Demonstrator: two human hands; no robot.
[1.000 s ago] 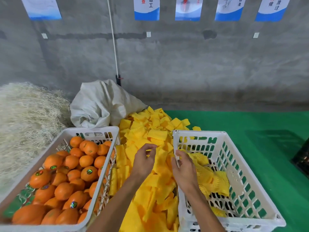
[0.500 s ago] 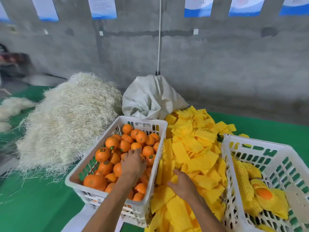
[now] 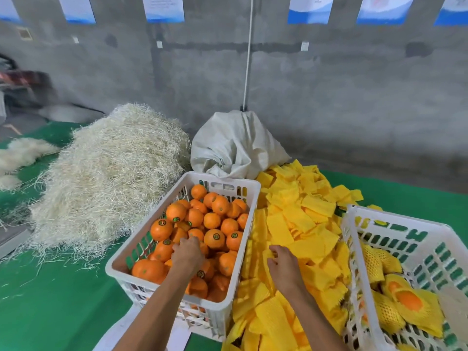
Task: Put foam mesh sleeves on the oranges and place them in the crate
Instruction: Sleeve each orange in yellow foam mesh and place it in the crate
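Your left hand (image 3: pixel 188 254) lay on the oranges (image 3: pixel 202 231) in the left crate (image 3: pixel 243 184), its grip hidden; your right hand (image 3: pixel 283 266) rested, fingers bent, on the foam sleeves (image 3: pixel 298 219); sleeved oranges (image 3: pixel 405 302) sat in the right crate (image 3: pixel 395 219).
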